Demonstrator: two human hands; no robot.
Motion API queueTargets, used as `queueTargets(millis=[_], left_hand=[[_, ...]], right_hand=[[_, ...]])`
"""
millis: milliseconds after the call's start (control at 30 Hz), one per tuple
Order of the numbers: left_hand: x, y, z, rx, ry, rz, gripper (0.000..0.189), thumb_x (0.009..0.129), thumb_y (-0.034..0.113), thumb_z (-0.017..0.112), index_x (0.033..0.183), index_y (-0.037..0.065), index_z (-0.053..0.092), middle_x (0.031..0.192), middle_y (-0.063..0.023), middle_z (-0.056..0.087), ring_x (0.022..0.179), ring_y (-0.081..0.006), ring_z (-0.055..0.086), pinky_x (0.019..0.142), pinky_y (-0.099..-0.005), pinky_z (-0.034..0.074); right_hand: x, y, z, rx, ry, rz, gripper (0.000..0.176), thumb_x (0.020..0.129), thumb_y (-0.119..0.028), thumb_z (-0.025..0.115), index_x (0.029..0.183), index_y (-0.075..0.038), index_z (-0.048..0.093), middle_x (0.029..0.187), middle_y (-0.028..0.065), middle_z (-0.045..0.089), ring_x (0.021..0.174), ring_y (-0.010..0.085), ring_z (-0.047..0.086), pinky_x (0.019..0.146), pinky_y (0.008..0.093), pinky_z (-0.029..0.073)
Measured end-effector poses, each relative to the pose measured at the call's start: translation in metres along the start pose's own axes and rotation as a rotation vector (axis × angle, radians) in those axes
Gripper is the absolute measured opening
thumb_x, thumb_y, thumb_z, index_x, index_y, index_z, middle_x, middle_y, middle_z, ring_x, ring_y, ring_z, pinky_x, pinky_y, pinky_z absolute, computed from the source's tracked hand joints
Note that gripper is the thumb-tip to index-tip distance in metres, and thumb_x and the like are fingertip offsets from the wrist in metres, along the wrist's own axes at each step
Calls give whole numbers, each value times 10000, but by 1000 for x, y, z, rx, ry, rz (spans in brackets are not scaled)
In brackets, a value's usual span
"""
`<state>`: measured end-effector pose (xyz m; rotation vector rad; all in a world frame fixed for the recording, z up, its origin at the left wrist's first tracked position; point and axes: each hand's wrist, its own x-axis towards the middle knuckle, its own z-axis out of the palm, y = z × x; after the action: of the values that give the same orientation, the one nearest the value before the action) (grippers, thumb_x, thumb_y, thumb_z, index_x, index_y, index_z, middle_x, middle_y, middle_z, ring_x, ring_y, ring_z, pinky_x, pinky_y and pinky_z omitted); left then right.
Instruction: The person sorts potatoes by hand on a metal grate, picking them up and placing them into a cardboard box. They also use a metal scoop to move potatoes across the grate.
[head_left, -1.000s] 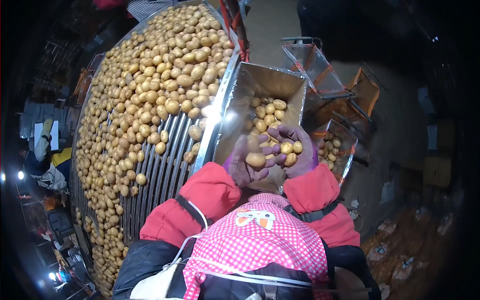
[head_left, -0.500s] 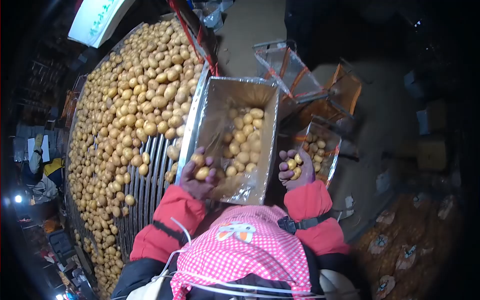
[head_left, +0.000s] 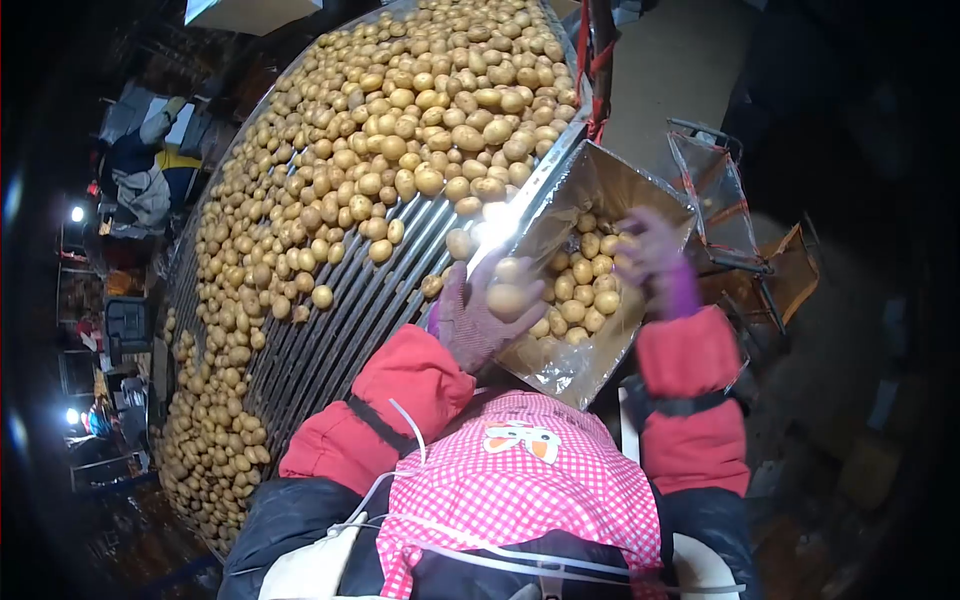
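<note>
dim shed, roller surface (head_left: 340, 330) loaded with a spud pile (head_left: 400, 150) beyond the left grip (head_left: 478, 318). that grip cups a potato (head_left: 505, 298) at the near-left rim of the box (head_left: 600, 170), over the potatoes (head_left: 578, 295) inside. best, i'd say, to curl fingers under it so it can't roll off. right grip (head_left: 655, 262) blurs at the opposite wall, can't tell if it holds anything. wire frames (head_left: 720, 195) crowd just right of it.

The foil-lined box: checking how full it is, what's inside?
Small potatoes piled over its lower half, bare lining above. The left hand, cupping potatoes, and the blurred right hand hide part of the pile.
</note>
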<state>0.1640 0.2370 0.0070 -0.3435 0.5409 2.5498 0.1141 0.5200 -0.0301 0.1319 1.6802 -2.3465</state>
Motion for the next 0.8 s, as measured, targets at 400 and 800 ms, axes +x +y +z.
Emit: queueTargets(millis=[400,800], left_hand=[[-46,17,-2,209,-127,5,846,957,659,301,1533,58,153,1564,-158,236,1419,-306,285,1187,-446,193],[-68,145,-168,249,280,451,569,1013,482,378,1404,70,422,1412,-138,476,1263,-274,484,1096,-454,405]], right_hand=[[-38,27,111,691,56,173,278,979,-275,449,1176,-100,539,1216,176,599,565,126,503,420,238,361],[-344,157,-58,854,757,8,233,949,-329,532,1056,-125,568,1045,80,631,536,135,471,416,223,352]])
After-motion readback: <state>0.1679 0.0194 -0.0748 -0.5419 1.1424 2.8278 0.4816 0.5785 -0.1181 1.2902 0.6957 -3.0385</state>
